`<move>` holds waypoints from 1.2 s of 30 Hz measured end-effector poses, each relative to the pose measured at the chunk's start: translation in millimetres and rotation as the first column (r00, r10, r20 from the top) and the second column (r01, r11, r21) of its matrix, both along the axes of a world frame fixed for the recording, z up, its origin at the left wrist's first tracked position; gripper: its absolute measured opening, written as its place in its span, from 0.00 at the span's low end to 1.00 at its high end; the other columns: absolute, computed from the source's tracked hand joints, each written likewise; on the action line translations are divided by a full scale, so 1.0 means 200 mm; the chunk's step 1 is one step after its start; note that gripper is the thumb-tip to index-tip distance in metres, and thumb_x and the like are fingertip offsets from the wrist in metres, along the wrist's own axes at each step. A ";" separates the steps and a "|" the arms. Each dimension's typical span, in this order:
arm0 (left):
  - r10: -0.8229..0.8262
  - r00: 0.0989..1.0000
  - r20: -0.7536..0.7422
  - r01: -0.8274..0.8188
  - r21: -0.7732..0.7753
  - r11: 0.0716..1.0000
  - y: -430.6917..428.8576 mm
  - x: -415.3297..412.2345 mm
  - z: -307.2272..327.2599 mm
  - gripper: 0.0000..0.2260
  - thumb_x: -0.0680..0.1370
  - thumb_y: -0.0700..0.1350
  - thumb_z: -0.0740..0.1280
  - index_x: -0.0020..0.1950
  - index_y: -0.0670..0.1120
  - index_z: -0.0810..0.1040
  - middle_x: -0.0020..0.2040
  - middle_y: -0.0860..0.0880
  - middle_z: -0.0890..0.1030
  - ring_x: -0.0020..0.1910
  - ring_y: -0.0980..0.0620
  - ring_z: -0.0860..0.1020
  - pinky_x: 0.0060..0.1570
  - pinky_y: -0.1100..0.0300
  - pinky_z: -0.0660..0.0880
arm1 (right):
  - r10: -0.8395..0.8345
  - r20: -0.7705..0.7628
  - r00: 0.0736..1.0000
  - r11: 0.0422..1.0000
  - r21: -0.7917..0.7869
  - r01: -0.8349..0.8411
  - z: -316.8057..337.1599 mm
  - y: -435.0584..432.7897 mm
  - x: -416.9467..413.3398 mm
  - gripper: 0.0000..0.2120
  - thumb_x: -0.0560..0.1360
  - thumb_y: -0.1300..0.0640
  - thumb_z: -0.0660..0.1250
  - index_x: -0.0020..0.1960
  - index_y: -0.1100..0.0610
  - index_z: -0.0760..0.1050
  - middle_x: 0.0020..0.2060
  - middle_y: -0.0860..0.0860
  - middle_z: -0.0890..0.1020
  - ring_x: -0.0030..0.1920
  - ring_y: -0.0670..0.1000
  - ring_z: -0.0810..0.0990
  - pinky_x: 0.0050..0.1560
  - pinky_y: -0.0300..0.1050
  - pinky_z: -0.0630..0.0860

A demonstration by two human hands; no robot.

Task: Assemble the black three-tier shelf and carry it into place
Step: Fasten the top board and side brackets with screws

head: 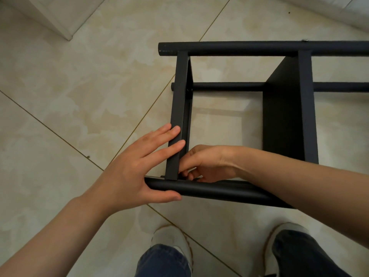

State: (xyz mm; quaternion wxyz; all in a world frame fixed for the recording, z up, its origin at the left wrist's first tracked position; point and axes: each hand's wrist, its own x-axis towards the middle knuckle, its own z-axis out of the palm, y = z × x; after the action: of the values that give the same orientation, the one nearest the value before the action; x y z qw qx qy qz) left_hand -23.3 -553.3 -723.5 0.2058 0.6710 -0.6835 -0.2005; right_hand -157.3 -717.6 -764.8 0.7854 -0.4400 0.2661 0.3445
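Matte black shelf [287,116], round tubes and flat boards: left hand [135,168] presses it flat-fingered; right hand [207,164] curls at the near joint, grasp unclear.

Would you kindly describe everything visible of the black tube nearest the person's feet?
The near tube is round, matt black, lying crosswise above the tiles. The left hand braces its left end, thumb along its near side. A black panel meets it there, where the right hand's curled fingers work; the right forearm crosses it.

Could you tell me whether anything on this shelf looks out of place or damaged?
Only small things: pale specks mark the far tube at its left end, and a light sliver shows at the near-left joint beside the end panel, perhaps not yet tight.
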 end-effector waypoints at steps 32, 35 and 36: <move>0.009 0.998 -0.062 -0.010 -0.011 1.000 0.00 -0.01 -0.01 0.38 0.72 0.62 0.73 0.75 0.42 0.70 0.79 0.45 0.66 0.80 0.48 0.60 0.78 0.57 0.59 | 0.154 -0.039 0.987 0.982 -0.108 -0.158 0.04 -0.04 0.04 0.10 0.76 0.58 0.71 0.35 0.52 0.82 0.32 0.48 0.75 0.37 0.47 0.73 0.45 0.43 0.69; 0.007 0.998 -0.063 -0.007 -0.007 1.000 0.00 -0.01 -0.02 0.38 0.72 0.62 0.73 0.75 0.43 0.70 0.79 0.45 0.65 0.80 0.48 0.60 0.78 0.57 0.58 | 0.118 -0.022 0.993 0.989 -0.082 -0.119 0.03 -0.03 0.04 0.14 0.76 0.59 0.70 0.33 0.52 0.81 0.32 0.48 0.76 0.36 0.46 0.73 0.45 0.43 0.70; 0.008 0.998 -0.066 -0.008 -0.007 1.000 0.01 0.00 -0.02 0.38 0.72 0.62 0.73 0.75 0.43 0.70 0.79 0.45 0.65 0.81 0.48 0.59 0.78 0.57 0.58 | 0.117 -0.015 0.993 0.991 -0.069 -0.118 0.03 -0.04 0.03 0.11 0.76 0.58 0.70 0.35 0.52 0.82 0.33 0.48 0.76 0.36 0.46 0.73 0.46 0.43 0.70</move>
State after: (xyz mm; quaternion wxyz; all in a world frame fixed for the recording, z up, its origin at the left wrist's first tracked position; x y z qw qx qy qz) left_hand -24.2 -552.2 -726.7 0.2313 0.6661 -0.6743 -0.2194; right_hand -150.3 -726.0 -758.4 0.7463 -0.4802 0.2561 0.3832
